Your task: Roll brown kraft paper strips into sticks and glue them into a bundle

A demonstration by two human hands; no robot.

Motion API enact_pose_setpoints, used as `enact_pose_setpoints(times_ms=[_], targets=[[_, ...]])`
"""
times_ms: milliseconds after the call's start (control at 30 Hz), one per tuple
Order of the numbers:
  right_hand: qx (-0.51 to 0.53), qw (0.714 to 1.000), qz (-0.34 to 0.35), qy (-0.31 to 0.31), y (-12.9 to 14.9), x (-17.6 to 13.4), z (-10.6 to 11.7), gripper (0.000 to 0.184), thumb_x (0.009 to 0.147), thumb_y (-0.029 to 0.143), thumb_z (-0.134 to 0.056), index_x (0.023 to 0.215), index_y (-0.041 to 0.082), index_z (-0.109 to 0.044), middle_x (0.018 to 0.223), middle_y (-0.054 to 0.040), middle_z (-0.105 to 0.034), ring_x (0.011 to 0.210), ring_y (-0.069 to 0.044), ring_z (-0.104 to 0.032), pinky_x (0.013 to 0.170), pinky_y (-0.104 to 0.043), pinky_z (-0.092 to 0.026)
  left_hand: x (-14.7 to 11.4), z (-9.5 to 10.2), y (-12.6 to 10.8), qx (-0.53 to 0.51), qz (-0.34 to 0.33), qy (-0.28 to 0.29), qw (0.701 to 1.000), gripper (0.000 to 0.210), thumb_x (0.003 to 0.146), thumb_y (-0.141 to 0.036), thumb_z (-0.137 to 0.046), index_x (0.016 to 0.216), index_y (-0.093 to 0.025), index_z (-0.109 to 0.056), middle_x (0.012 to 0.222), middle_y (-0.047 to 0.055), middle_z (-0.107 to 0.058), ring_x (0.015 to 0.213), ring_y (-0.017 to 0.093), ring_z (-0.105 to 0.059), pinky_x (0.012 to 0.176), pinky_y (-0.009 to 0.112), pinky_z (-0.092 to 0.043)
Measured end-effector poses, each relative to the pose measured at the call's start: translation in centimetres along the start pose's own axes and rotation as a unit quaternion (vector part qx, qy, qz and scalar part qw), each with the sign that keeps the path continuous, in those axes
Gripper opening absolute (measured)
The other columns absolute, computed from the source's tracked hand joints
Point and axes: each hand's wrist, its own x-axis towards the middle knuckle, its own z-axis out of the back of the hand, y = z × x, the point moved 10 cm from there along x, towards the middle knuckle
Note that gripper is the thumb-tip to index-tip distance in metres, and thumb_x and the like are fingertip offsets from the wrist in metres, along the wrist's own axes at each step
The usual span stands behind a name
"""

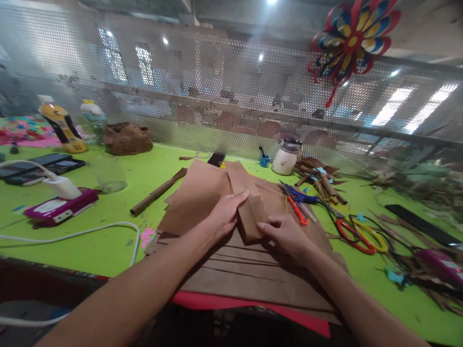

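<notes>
Your left hand point(226, 215) pinches the folded brown paper strip point(249, 218) at left; your right hand point(284, 233) pinches its lower right; it lies between both, above layered brown paper sheets point(249, 284).

blocked between left hand point(228, 212) and right hand point(284, 235) by folded paper point(249, 224). crowded just beyond the right hand with cutter point(299, 212), blue tool point(302, 194) and scissors point(367, 250), then with tangled cords. obstructed farther back by jar point(285, 159) and scrap pile point(321, 178), and closed off behind by mesh point(224, 62). roomier on the left: passable over bare table point(148, 176) between tube point(159, 191) and cup point(108, 174). crossed nearer the front edge by white cable point(138, 237). open above the paper stack point(238, 282).
</notes>
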Motion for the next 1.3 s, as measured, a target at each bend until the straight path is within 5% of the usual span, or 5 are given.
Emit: enact_pose_setpoints(times_ms=[567, 867, 1300], targets=[[-0.013, 1.0, 0.0, -0.01, 0.1, -0.1, 0.1, 0.023, 0.068, 0.032, -0.055, 0.068, 0.01, -0.062, 0.057, 0.0007, -0.054, 0.052, -0.01, -0.045, 0.048, -0.02, -0.035, 0.2, 0.3, -0.2, 0.004, -0.033, -0.02, 0.999, 0.022, 0.067, -0.023, -0.066, 0.084, -0.008, -0.062, 0.078, 0.012, -0.067, 0.068, 0.02, -0.062, 0.073, 0.039, -0.049], [-0.031, 0.998, 0.017, -0.052, 0.9, -0.3, 0.6, 0.022, 0.068, 0.03, -0.054, 0.052, 0.015, -0.048, 0.048, 0.0036, -0.045, 0.045, -0.008, -0.04, 0.043, -0.02, -0.031, -0.2, -1.0, 0.9, 0.023, 0.005, 0.048, 0.999, 0.028, 0.063, -0.016, -0.069, 0.089, -0.007, -0.062, 0.087, 0.015, -0.067, 0.078, 0.023, -0.063, 0.079, 0.04, -0.047], [-0.045, 0.999, 0.022, -0.014, 0.8, -0.2, 0.2, 0.022, 0.068, 0.031, -0.054, 0.072, 0.012, -0.065, 0.06, -0.0008, -0.055, 0.054, -0.012, -0.046, 0.048, -0.021, -0.036, -0.2, -1.0, 0.5, 0.014, -0.013, 0.039, 0.999, 0.028, 0.065, -0.008, -0.064, 0.092, -0.008, -0.06, 0.088, 0.013, -0.066, 0.077, 0.023, -0.063, 0.078, 0.042, -0.047]])
